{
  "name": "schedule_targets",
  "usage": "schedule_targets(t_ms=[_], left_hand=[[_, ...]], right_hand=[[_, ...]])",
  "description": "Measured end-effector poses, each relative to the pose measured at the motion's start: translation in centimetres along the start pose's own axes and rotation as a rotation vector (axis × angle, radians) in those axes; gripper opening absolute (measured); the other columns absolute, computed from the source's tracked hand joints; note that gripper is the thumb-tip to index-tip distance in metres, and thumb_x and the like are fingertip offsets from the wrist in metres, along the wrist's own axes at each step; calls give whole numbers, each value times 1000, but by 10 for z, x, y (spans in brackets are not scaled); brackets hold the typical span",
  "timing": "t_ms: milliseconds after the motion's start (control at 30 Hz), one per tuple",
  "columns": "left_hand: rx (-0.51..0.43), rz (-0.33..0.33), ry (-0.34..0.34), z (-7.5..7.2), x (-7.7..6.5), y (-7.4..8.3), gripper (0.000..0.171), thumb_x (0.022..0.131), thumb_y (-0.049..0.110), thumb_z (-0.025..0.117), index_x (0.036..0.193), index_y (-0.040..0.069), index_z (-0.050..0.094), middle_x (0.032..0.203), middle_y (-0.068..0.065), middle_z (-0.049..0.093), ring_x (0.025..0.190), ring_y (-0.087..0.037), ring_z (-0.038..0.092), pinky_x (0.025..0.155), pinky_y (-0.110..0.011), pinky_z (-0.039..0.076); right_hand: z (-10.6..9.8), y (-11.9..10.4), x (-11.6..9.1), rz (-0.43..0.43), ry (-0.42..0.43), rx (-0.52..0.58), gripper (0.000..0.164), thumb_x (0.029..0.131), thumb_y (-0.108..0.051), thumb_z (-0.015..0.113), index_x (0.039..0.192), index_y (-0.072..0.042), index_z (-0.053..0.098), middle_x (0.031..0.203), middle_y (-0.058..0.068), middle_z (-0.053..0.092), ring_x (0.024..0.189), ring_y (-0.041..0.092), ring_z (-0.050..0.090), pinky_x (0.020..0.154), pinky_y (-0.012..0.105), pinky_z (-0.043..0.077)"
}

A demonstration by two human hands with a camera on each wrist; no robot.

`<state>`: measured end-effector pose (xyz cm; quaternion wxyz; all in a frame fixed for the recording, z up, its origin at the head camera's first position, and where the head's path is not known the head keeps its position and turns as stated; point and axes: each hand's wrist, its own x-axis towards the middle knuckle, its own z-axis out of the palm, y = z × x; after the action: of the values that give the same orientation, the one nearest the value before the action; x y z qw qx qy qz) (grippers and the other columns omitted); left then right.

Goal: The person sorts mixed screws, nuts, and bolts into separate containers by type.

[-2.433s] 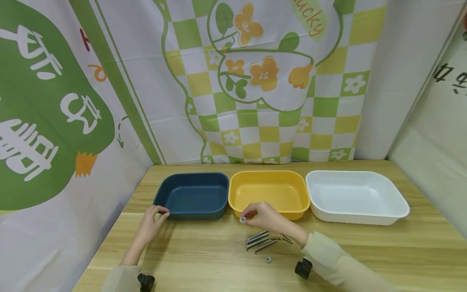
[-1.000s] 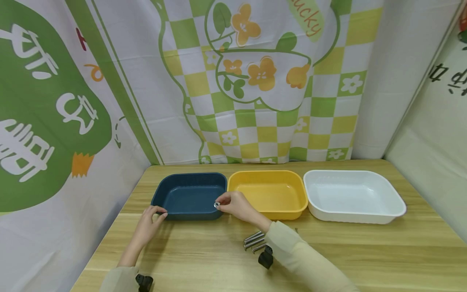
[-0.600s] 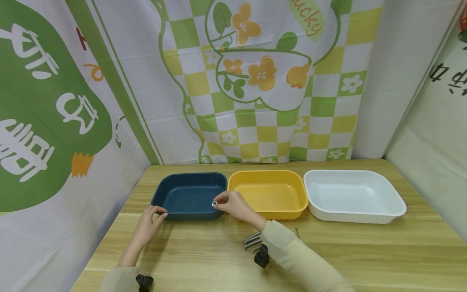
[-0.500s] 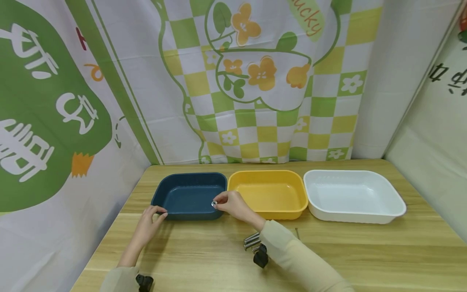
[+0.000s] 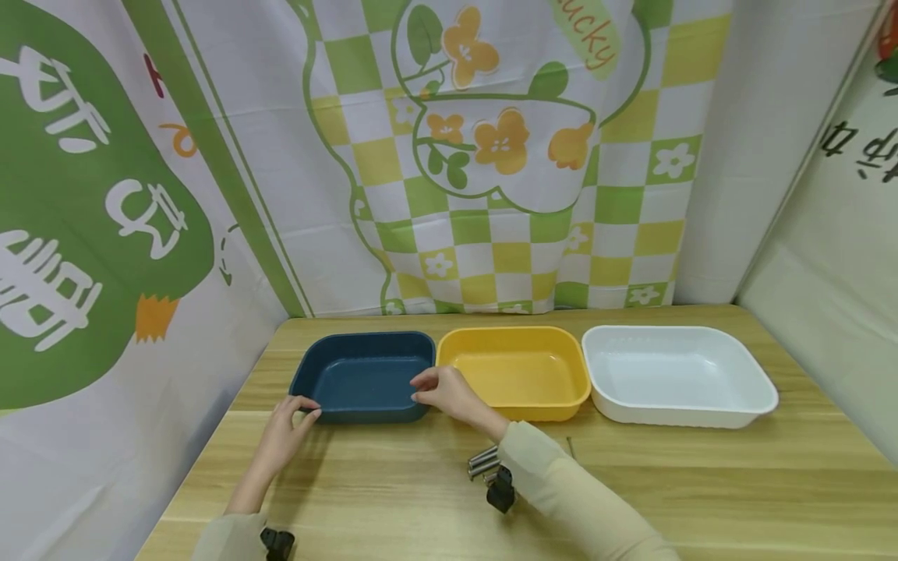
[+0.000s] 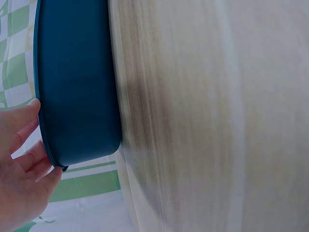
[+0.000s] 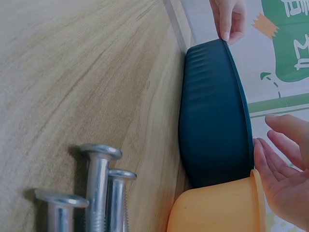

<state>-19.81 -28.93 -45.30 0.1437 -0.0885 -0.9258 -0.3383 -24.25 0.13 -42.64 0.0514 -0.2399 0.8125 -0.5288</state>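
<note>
A dark blue tray (image 5: 372, 416) stands at the left of the row. My left hand (image 5: 283, 431) grips its front left corner, and in the left wrist view the thumb and fingers (image 6: 33, 159) pinch the rim from both sides. My right hand (image 5: 452, 395) is over the tray's front right corner, beside the yellow tray (image 5: 543, 413). Thumb and fingers (image 7: 285, 126) stand apart in the right wrist view, with nothing between them. No nut shows in any view now; the tray's front wall and the right hand hide part of its floor.
Several silver bolts (image 5: 483, 461) lie on the wooden table, partly hidden by the right wrist camera (image 5: 500, 491). A thin brass-coloured screw (image 5: 571, 447) pokes out behind the right sleeve. The white tray (image 5: 684, 417) stands at the right end, and patterned cloth (image 5: 491, 234) hangs behind.
My right hand carried a silver nut left from in front of the yellow tray to over the blue one, then let it go. The left hand has kept its hold on the rim.
</note>
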Motion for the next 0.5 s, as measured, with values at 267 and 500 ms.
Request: schedule_targets(t_ms=[267, 500], left_hand=[[5, 8, 7, 1, 0, -2, 12, 83, 6, 60, 92, 0, 61, 93, -14, 53, 96, -34, 47, 81, -49, 38], [15, 20, 14, 1, 1, -2, 10, 82, 5, 60, 92, 0, 61, 93, -14, 53, 95, -35, 47, 81, -49, 38]], right_hand=[[-5, -3, -6, -42, -33, 7, 22, 78, -4, 63, 99, 4, 63, 95, 21, 63, 82, 23, 61, 67, 21, 48], [-12, -9, -14, -65, -54, -18, 19, 79, -5, 64, 97, 0, 65, 94, 11, 64, 82, 21, 59, 70, 21, 46]])
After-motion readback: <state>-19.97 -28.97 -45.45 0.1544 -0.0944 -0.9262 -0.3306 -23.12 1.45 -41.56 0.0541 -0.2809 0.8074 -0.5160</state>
